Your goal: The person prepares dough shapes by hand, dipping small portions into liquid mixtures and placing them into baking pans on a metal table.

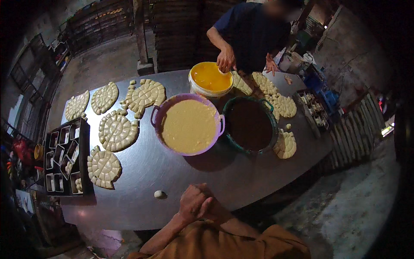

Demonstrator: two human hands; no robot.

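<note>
While clasped together, left hand (192, 202) over right hand (210, 207), contents unseen, grip undeterminable; dough ball (159, 194) at 9 o'clock, purple basin (188, 125) at 12, within reach.

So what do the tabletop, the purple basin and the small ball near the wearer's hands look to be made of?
The tabletop looks like sheet metal: dull grey with soft reflections. The purple basin seems to be moulded plastic, with a thin coloured rim and looped handles. The small ball looks like pale raw dough, matte and smooth, like the scored rounds. The clasped hands hide whatever they hold.
</note>
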